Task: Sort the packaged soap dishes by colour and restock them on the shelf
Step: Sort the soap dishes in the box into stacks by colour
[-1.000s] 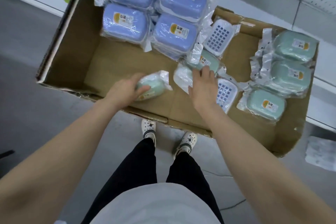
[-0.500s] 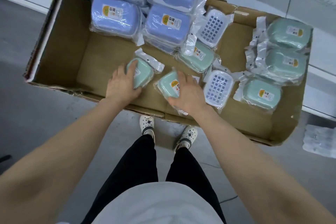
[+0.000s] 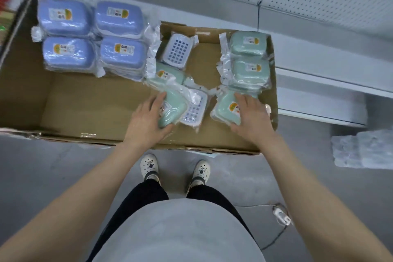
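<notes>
The near-left floor of the open brown cardboard box (image 3: 89, 108) lies bare and passable. Wrapped blue plastic soap dishes (image 3: 91, 36) block the far left; stacked pale green wrapped dishes (image 3: 247, 57) line the right wall. A narrow bare strip separates them from the central white gridded packs (image 3: 177, 50). Near right, the left hand (image 3: 146, 119) grips a loose green dish (image 3: 176, 106), the right hand (image 3: 253, 119) the stack's nearest dish (image 3: 223, 108).

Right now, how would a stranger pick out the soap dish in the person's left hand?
Start at the cardboard box on the floor; find the loose cluster in its middle, right of the blue dishes. The green soap dish is the one nearest the box's front edge, gripped by the left hand. Unlike the flat green dish behind it, it sits tilted, overlapping a white holed tray.
</notes>
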A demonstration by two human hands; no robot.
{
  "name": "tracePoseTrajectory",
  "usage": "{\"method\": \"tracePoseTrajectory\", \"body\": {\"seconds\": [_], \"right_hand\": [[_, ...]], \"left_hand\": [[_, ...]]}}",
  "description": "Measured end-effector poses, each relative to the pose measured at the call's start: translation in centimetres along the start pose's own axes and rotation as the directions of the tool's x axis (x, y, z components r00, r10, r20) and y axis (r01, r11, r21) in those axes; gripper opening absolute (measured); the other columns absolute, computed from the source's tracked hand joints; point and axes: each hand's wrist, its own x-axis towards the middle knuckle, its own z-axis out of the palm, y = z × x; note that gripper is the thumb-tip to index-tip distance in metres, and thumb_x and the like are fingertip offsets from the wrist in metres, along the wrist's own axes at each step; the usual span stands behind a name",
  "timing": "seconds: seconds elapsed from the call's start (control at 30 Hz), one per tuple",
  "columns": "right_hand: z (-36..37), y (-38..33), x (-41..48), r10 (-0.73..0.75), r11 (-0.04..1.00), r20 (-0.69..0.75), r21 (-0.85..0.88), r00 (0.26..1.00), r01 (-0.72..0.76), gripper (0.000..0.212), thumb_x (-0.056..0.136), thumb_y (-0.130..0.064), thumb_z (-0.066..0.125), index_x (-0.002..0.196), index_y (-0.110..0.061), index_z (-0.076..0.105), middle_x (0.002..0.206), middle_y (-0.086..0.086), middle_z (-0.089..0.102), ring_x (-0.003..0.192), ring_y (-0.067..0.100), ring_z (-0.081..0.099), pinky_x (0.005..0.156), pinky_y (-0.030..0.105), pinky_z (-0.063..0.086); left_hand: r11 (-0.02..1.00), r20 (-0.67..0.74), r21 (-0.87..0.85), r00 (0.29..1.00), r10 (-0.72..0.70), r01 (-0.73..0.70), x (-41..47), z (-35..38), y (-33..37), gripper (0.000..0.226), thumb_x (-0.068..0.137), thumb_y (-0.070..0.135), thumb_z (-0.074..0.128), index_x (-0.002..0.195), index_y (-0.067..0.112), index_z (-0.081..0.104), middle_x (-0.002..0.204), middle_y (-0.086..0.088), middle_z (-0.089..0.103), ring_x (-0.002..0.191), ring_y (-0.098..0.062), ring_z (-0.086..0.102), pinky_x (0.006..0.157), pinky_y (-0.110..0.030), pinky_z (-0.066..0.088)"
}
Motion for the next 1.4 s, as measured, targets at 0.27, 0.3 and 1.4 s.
{"method": "tracePoseTrajectory", "body": {"seconds": [0.27,0.3,1.4], "right_hand": [[2.1,6.2,5.2,-0.205,0.978,-0.005,-0.046,0.979,0.204,0.074,0.087,-0.024,0.069,0.150,-0.016,0.032,0.155,0.013,0.031,0.144,0.035,0.024,0.119,0.047,0.021],[2.1,6.8,5.3,-0.217,0.975,-0.026,-0.049,0.976,0.216,0.072,0.088,-0.025,0.068,0.150,-0.017,0.033,0.155,0.013,0.031,0.144,0.035,0.025,0.120,0.046,0.021],[0.7,-6.9,17.3,-0.068,0.997,0.199,-0.022,0.978,0.074,0.042,0.090,-0.011,0.055,0.131,-0.013,0.053,0.128,0.014,0.055,0.116,0.034,0.052,0.090,0.041,0.048]], "left_hand": [[0.999,0.020,0.044,0.999,0.029,-0.029,2.2,2.2,5.8,0.095,0.072,0.040,0.077,0.149,0.017,0.027,0.138,-0.011,0.047,0.115,-0.032,0.049,0.099,-0.046,0.043],[0.998,0.036,0.042,0.998,0.052,-0.053,2.3,2.4,6.2,0.094,0.072,0.039,0.077,0.149,0.018,0.028,0.140,-0.011,0.046,0.117,-0.033,0.048,0.100,-0.046,0.043],[0.927,0.233,0.352,0.971,0.047,-0.129,11.9,3.6,-1.4,0.082,0.090,0.002,0.048,0.155,0.012,-0.001,0.162,-0.014,-0.004,0.149,-0.031,-0.008,0.122,-0.044,0.008]]}}
